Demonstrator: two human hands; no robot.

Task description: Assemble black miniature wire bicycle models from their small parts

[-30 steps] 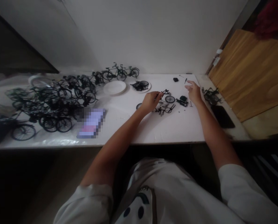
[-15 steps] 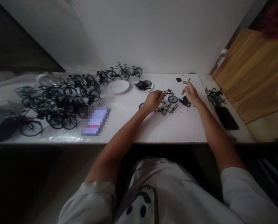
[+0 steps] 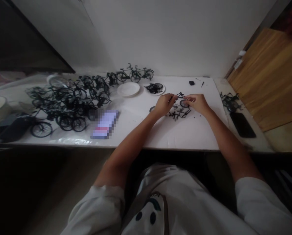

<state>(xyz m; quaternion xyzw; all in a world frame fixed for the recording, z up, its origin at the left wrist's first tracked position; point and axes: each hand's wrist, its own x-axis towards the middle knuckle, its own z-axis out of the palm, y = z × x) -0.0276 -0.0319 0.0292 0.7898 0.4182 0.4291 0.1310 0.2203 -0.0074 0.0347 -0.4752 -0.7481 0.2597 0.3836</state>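
My left hand (image 3: 165, 103) is closed around a small black model bicycle frame (image 3: 180, 95), whose end sticks out past the fingertips. From the right, my right hand (image 3: 197, 101) reaches in with its fingers pinched together at that end; whatever lies between them is too small to make out. A toy wheel (image 3: 184, 103) shows just below the right fingertips. Under both hands, loose black bicycle parts (image 3: 179, 114) lie on the white table (image 3: 158, 135). Another wheel (image 3: 152, 109) is partly hidden by my left wrist.
Many assembled model bicycles (image 3: 69, 101) crowd the left side. A white plate (image 3: 128, 89) and a smaller dish (image 3: 162, 91) with black parts stand at the back. A lit phone (image 3: 105, 124) lies left of centre, a dark phone (image 3: 242, 124) at right. A small black block (image 3: 191, 83) lies behind.
My right hand has moved left from beside the small parts to the bicycle frame, and its spread fingers have closed. The left hand keeps hold of the frame. The view has shifted slightly.
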